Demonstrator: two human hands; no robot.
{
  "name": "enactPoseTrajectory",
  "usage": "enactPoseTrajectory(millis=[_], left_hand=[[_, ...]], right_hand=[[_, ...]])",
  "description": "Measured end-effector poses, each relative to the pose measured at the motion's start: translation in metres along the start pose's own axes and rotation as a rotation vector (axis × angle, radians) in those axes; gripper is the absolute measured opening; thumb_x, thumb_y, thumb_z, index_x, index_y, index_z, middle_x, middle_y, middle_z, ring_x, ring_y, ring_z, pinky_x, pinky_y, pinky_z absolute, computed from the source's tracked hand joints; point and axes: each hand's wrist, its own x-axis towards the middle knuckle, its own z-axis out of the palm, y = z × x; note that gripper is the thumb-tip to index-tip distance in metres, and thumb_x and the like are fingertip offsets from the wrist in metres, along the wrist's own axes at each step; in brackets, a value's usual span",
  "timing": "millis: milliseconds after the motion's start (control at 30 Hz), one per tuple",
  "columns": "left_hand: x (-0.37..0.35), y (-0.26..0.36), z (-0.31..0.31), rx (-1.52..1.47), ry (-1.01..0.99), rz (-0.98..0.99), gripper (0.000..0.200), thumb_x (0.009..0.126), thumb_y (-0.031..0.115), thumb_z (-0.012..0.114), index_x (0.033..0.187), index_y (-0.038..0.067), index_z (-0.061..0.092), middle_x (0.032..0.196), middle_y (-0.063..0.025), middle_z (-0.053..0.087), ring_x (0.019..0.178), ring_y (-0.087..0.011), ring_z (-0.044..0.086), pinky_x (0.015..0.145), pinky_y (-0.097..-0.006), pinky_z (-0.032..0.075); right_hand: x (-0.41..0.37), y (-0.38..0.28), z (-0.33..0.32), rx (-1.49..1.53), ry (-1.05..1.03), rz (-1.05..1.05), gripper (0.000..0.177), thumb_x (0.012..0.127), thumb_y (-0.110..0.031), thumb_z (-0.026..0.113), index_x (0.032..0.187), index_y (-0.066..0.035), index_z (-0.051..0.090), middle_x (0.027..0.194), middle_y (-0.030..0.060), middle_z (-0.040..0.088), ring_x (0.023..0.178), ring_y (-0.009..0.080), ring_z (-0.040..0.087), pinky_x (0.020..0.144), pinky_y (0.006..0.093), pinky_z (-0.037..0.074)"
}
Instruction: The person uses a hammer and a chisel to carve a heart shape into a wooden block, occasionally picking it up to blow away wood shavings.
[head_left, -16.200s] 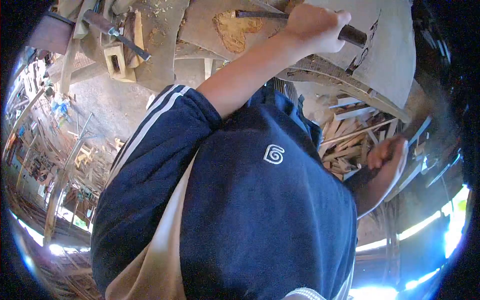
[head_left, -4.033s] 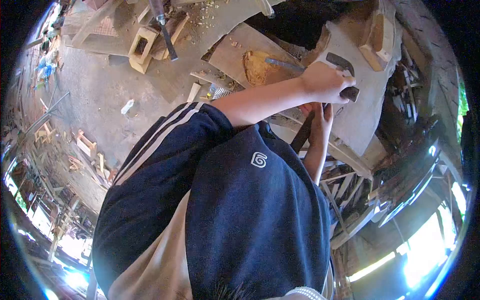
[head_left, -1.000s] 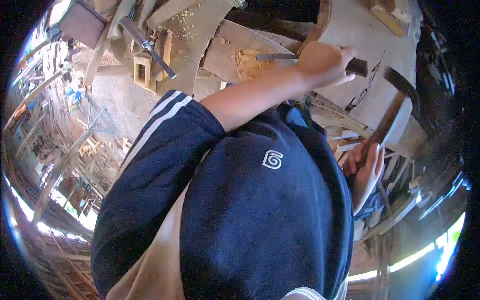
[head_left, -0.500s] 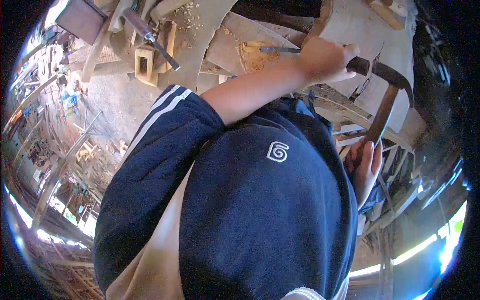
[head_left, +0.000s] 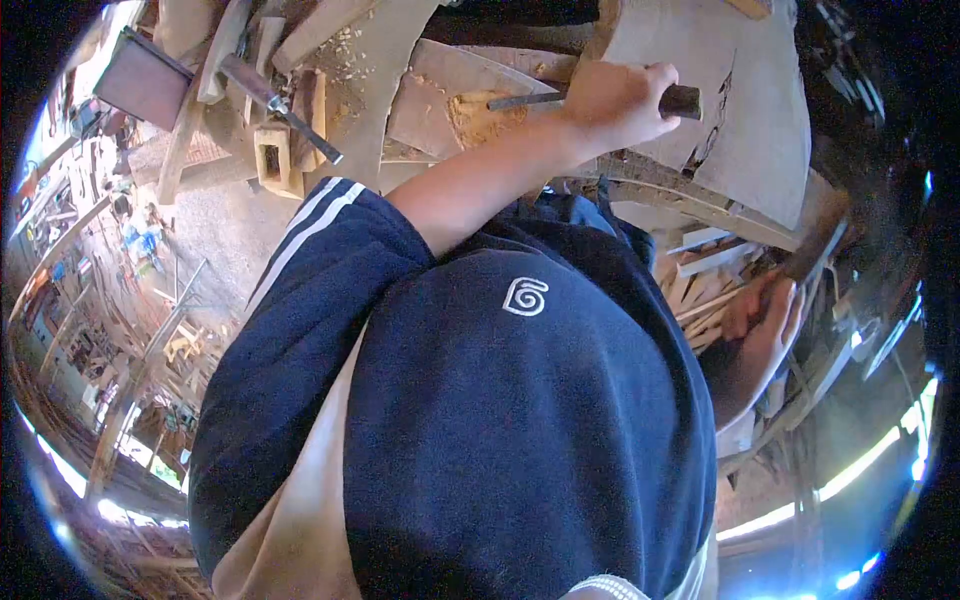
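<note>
My left hand [head_left: 620, 103] is closed around a chisel, whose dark handle end [head_left: 680, 101] sticks out to the right. Its metal blade [head_left: 525, 100] points left, to a pale, chip-covered patch [head_left: 478, 118] on a wooden board [head_left: 425, 100]. At the lower right, my right hand [head_left: 768, 315] is wrapped round the handle of a hammer [head_left: 818, 245]. The hammer's head is blurred and dark, so its shape is hard to make out. It stands apart from the chisel.
A second chisel [head_left: 270, 98] lies at upper left, by a wooden block with a rectangular hole [head_left: 274, 162]. Beyond my left hand is a thick cracked slab [head_left: 755, 120]. Wood offcuts [head_left: 705, 260] are piled below it. A brown box [head_left: 145, 78] stands at far left.
My right hand has swung the hammer right, away from the chisel's handle end, where its head was close or touching. My left hand keeps its grip; the whole view has shifted slightly.
</note>
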Motion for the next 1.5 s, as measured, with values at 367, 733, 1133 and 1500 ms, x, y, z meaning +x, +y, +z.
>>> enactPoseTrajectory(millis=[367, 733, 1133, 1500], left_hand=[[-0.015, 0.004, 0.003, -0.052, -0.107, 0.027, 0.038, 0.072, 0.039, 0.075, 0.096, 0.013, 0.061, 0.079, -0.0124, 0.068, 0.069, -0.0325, 0.068, 0.060, -0.0445, 0.053], [-0.015, 0.003, 0.008, 0.011, -0.126, 0.002, 0.037, 0.072, 0.038, 0.074, 0.096, 0.013, 0.060, 0.080, -0.0114, 0.068, 0.070, -0.0321, 0.067, 0.060, -0.0446, 0.052], [-0.018, -0.003, 0.010, 0.058, -0.219, -0.030, 0.037, 0.076, 0.033, 0.073, 0.101, 0.011, 0.058, 0.084, -0.0128, 0.068, 0.077, -0.0331, 0.067, 0.065, -0.0462, 0.052], [-0.018, -0.001, 0.011, 0.067, -0.247, -0.022, 0.034, 0.077, 0.026, 0.072, 0.098, 0.007, 0.053, 0.083, -0.0156, 0.066, 0.077, -0.0359, 0.066, 0.067, -0.0469, 0.051]], right_hand=[[-0.006, 0.001, -0.020, 0.095, -0.006, -0.001, 0.022, 0.099, -0.027, 0.047, 0.089, -0.008, 0.052, 0.062, 0.0012, 0.043, 0.049, 0.0101, 0.039, 0.044, 0.0232, 0.029], [0.002, 0.033, -0.019, 0.043, -0.099, 0.081, 0.019, 0.097, -0.029, 0.053, 0.092, -0.011, 0.050, 0.057, -0.0014, 0.041, 0.046, 0.0061, 0.037, 0.041, 0.0226, 0.029], [0.019, 0.029, -0.035, 0.083, -0.026, 0.019, 0.024, 0.098, -0.032, 0.048, 0.084, -0.012, 0.052, 0.055, -0.0024, 0.043, 0.039, 0.0058, 0.036, 0.034, 0.0228, 0.026], [0.007, 0.028, -0.016, 0.027, -0.052, 0.094, 0.025, 0.097, -0.035, 0.052, 0.085, -0.012, 0.049, 0.060, -0.0023, 0.045, 0.043, 0.0079, 0.036, 0.038, 0.0244, 0.028]])
